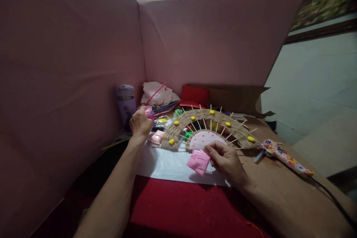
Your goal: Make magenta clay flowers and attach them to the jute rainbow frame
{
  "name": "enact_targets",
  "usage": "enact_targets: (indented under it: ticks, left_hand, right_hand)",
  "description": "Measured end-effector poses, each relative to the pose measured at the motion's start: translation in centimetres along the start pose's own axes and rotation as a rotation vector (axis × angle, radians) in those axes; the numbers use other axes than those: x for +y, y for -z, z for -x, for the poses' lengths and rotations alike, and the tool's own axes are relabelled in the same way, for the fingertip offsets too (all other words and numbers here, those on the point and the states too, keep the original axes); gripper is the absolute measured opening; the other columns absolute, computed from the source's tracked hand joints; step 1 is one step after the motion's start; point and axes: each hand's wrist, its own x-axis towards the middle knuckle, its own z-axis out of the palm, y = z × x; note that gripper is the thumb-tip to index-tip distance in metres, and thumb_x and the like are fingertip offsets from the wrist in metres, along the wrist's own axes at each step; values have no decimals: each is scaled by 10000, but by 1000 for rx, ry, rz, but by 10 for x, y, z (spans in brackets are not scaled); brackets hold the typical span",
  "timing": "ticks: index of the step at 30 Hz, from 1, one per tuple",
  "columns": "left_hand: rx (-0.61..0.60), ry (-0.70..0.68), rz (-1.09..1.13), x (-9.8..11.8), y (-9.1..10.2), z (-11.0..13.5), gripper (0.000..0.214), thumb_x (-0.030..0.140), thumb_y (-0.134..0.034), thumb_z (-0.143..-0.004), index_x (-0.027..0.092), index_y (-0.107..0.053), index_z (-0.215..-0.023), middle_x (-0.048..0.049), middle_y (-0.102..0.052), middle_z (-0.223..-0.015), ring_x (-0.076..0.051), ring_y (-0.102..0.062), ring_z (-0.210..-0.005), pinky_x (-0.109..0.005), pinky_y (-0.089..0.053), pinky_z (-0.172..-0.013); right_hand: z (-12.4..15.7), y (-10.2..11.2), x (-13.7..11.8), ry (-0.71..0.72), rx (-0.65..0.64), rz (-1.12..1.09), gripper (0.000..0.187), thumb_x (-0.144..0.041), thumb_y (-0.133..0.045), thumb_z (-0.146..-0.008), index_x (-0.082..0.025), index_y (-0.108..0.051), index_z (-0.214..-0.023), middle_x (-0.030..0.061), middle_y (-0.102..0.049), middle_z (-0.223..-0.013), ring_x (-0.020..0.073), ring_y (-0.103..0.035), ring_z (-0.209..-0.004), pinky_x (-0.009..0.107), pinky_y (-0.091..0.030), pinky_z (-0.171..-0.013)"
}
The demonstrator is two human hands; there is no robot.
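Note:
My right hand [227, 160] pinches a corner of a pink packet [198, 161], soft and squarish like a packet of modelling clay, in front of the woven fan-shaped piece. My left hand [141, 122] is at the back left with its fingers curled in. A small pink thing shows at its fingertips, too little of it to name. That half-round fan [182, 124] has twine woven over thin sticks, yellow dots along its band and a spotted pale-pink centre [208, 140]. Near my left hand lies a peach-coloured packet [157, 137].
A flower-patterned glue gun [287, 156] with a black cord lies on the right. A purple bottle [126, 104] stands at the back left, near crumpled pink fabric [158, 95] and red sheets [194, 95]. White paper [167, 167] lies under the fan. Pink panels [212, 44] wall the back and left.

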Motion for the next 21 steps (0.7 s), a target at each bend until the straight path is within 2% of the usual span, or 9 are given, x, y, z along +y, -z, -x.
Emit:
enact_targets:
  ticks: [3, 5, 6, 8, 11, 14, 17, 20, 21]
  left_hand:
    - [144, -86, 209, 5, -2, 1, 378, 150, -494, -756, 207, -592, -1117, -85, -673, -1018, -239, -605, -959, -289, -421, -772]
    - [145, -115, 443, 9, -5, 0, 339, 178, -517, -751, 180, -614, -1076, -67, -672, -980, -207, -605, -913, -270, -426, -770]
    - [108, -116, 583, 11, -7, 0, 321, 193, -545, -733, 162, -628, -1041, -61, -672, -940, -192, -606, -861, -261, -433, -740]
    - [-46, -85, 865, 16, -9, 2, 323, 210, -633, -654, 127, -651, -966, -45, -662, -840, -158, -588, -724, -240, -434, -639]
    - [-379, -41, 1172, 26, -11, 11, 408, 224, -751, -522, 111, -667, -904, -13, -631, -730, -101, -520, -574, -216, -396, -531]
    - [-659, -68, 1311, 40, -13, 31, 420, 224, -778, -513, 124, -676, -908, -10, -625, -731, -82, -502, -560, -214, -395, -528]
    - [-790, -104, 1335, 54, -20, 54, 398, 240, -782, -533, 127, -685, -902, -24, -626, -774, -91, -517, -606, -218, -396, -550]
    - [-852, -168, 1282, 62, -28, 68, 413, 281, -760, -593, 139, -672, -970, -10, -613, -732, -95, -511, -608, -220, -394, -569]
    - [-837, -181, 1245, 62, -30, 69, 419, 311, -746, -617, 139, -663, -990, -16, -616, -743, -102, -517, -616, -223, -395, -570]
  right_hand:
    - [0, -3, 1, -75, -52, -45, 303, -470, -567, -783, -173, -542, -724, -56, -519, -465, 50, -364, -315, 174, -258, -322]
    - [0, -6, 1, -93, -122, -12, 304, -472, -534, -795, -170, -573, -779, -36, -561, -496, 67, -401, -314, 188, -292, -322]
    - [1, -6, 1, -58, -145, 44, 299, -456, -521, -805, -168, -596, -805, -19, -589, -527, 80, -436, -339, 201, -325, -343]
    - [2, -5, -1, 86, -127, 225, 268, -410, -532, -812, -170, -644, -853, 18, -643, -615, 116, -531, -457, 234, -410, -443]
    - [5, -1, -3, 288, 39, 457, 238, -374, -571, -809, -182, -671, -908, 45, -667, -718, 164, -587, -638, 276, -455, -594]
    - [6, 2, -7, 360, 124, 449, 320, -419, -580, -804, -173, -637, -1002, 57, -647, -796, 161, -563, -644, 277, -459, -592]
    - [6, 2, -9, 363, 55, 403, 394, -448, -615, -772, -173, -606, -1055, 37, -617, -774, 144, -517, -589, 266, -446, -545]
    - [5, 0, -9, 306, 4, 383, 271, -420, -604, -788, -178, -635, -907, 22, -607, -707, 157, -533, -620, 267, -444, -559]
    - [5, 0, -8, 297, 15, 367, 245, -408, -603, -792, -179, -636, -874, 26, -617, -723, 166, -549, -655, 273, -452, -584]
